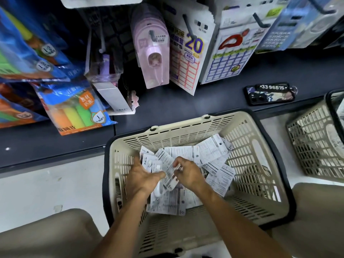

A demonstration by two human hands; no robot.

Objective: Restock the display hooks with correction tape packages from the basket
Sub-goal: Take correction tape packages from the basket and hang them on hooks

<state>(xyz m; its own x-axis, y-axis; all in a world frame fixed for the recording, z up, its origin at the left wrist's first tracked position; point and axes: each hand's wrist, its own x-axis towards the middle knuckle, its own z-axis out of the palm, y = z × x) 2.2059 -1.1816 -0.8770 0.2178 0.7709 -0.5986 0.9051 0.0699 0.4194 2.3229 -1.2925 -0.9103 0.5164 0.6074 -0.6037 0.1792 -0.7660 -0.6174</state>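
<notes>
Flat white printed correction tape packages (214, 157) lie loose in the beige slotted plastic basket (247, 146). Left hand (142, 175) and right hand (188, 172) both pinch one card. Probably light, stiff, slippery; best gripped by card edges.

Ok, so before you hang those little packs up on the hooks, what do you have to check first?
1. Packs in hand: ok. The left hand and right hand both hold packs over the basket.
2. Packs stacked neatly: not ok, they are fanned out.
3. Hanging holes lined up: cannot tell, too blurred.
4. More packs left: ok, many lie loose in the basket.
5. Free hook for them: cannot tell. The hooks in view carry other goods.
6. Phone out of the way: ok, it lies on the shelf behind the basket.
</notes>
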